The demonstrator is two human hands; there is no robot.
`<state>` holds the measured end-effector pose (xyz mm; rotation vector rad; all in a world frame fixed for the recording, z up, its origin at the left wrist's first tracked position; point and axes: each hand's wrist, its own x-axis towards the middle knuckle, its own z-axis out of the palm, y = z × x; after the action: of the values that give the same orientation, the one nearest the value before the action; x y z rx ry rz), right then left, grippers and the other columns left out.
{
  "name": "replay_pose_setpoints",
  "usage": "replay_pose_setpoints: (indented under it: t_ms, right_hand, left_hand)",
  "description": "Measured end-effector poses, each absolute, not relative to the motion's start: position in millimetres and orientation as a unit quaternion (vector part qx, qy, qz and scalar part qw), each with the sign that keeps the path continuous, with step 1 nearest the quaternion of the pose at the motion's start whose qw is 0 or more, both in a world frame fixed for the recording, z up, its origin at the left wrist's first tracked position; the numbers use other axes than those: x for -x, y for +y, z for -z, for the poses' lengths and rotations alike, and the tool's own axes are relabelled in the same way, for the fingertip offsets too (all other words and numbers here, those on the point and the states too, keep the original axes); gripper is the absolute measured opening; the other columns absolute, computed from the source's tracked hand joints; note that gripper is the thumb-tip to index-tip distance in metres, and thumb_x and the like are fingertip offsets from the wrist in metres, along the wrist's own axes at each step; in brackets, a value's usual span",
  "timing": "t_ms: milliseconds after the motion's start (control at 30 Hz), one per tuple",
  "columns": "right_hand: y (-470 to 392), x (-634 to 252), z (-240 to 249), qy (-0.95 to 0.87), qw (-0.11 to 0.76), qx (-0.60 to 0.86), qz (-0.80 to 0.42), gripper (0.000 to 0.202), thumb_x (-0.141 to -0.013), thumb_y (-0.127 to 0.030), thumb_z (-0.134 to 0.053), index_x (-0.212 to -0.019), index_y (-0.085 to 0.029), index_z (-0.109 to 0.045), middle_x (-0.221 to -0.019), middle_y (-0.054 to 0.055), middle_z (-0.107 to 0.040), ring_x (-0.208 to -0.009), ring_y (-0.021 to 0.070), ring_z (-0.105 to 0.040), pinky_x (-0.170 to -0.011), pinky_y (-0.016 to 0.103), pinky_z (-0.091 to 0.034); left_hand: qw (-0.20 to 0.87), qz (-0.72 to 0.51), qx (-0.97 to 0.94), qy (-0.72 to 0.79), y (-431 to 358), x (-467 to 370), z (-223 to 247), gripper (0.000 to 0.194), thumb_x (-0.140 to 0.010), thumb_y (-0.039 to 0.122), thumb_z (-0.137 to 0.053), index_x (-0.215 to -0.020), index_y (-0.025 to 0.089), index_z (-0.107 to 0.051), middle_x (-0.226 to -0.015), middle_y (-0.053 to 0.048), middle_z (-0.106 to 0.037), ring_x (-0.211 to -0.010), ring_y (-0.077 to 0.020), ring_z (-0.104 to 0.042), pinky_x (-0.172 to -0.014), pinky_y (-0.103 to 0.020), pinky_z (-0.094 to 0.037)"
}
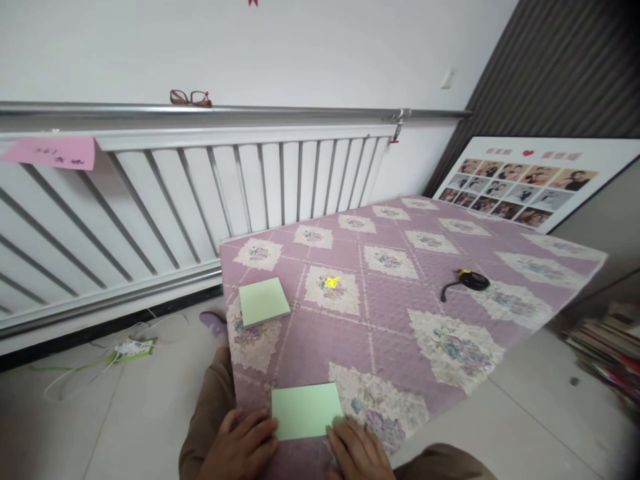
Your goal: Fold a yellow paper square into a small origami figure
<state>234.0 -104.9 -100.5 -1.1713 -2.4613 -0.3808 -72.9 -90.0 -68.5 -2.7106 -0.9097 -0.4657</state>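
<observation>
A light green sheet of paper point(307, 411) lies flat near the front edge of the table point(345, 333), which has a purple floral cover. My left hand point(243, 443) rests at the sheet's left edge, fingertips touching it, fingers spread. At its lower right corner lies my right hand point(359, 448), its fingers laid flat on the paper and cloth. Farther back on the left is a pad of green paper point(263, 302). A small yellow folded paper piece point(331, 283) sits to the right of that pad.
A black and yellow coiled item point(473, 280) lies on the table's right part. Behind the table stand a white radiator point(300, 177) and a framed photo board point(520, 180). Glasses point(191, 99) rest on the pipe. A power strip point(134, 349) with cables is on the floor.
</observation>
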Motion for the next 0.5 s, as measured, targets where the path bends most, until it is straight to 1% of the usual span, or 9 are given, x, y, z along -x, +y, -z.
replay_pose_setpoints:
  t_ms: [100,200,300,367,400,500]
  right_hand:
    - [-105,-252,95,-0.864,0.175,0.447,0.152,0.043,-0.078,-0.038,-0.061,-0.120,-0.029,-0.057,-0.112,-0.001,-0.068,-0.098,0.0222,-0.064,-0.086,0.035,-0.041]
    - [-107,-263,88,-0.845,0.183,0.477,0.160,0.037,-0.080,-0.042,-0.059,-0.115,-0.031,-0.059,-0.110,-0.001,-0.069,-0.096,0.0223,-0.064,-0.085,0.036,-0.040]
    - [-105,-259,77,-0.814,0.209,0.523,0.139,0.030,-0.083,-0.042,-0.056,-0.110,-0.030,-0.061,-0.106,0.001,-0.069,-0.096,0.0242,-0.064,-0.085,0.039,-0.040]
    - [-103,-243,67,-0.797,0.240,0.543,0.112,0.030,-0.084,-0.040,-0.055,-0.111,-0.028,-0.060,-0.104,0.004,-0.069,-0.095,0.0251,-0.063,-0.083,0.040,-0.042]
    - [-101,-230,63,-0.802,0.260,0.530,0.090,0.030,-0.083,-0.038,-0.056,-0.111,-0.027,-0.060,-0.101,0.005,-0.069,-0.093,0.0243,-0.064,-0.082,0.038,-0.044]
    - [-96,-188,52,-0.839,0.276,0.468,-0.019,0.025,-0.080,-0.026,-0.061,-0.105,-0.029,-0.062,-0.097,0.002,-0.068,-0.090,0.0207,-0.062,-0.082,0.033,-0.046]
  left_hand:
    - [0.104,0.161,0.926,-0.324,-93,73,65,0.020,-0.091,0.022,-0.052,-0.109,0.029,-0.059,-0.116,0.000,-0.064,-0.111,-0.0165,-0.051,-0.095,-0.032,-0.029]
    - [0.080,0.160,0.921,-0.347,-95,71,62,0.021,-0.089,0.021,-0.055,-0.107,0.029,-0.059,-0.117,0.002,-0.063,-0.112,-0.0161,-0.051,-0.097,-0.032,-0.028]
    - [0.051,0.167,0.911,-0.374,-97,65,61,0.019,-0.087,0.019,-0.058,-0.103,0.029,-0.060,-0.116,0.003,-0.064,-0.110,-0.0153,-0.053,-0.097,-0.031,-0.029]
    - [0.025,0.165,0.902,-0.397,-98,61,63,0.018,-0.085,0.019,-0.060,-0.100,0.029,-0.061,-0.114,0.003,-0.065,-0.109,-0.0155,-0.053,-0.096,-0.031,-0.031]
    - [0.010,0.163,0.898,-0.408,-98,58,64,0.017,-0.085,0.018,-0.061,-0.098,0.028,-0.061,-0.113,0.003,-0.065,-0.109,-0.0157,-0.053,-0.095,-0.031,-0.032]
    - [-0.035,0.172,0.881,-0.440,-99,54,66,0.017,-0.084,0.013,-0.059,-0.093,0.027,-0.062,-0.111,0.002,-0.065,-0.109,-0.0165,-0.054,-0.093,-0.031,-0.035]
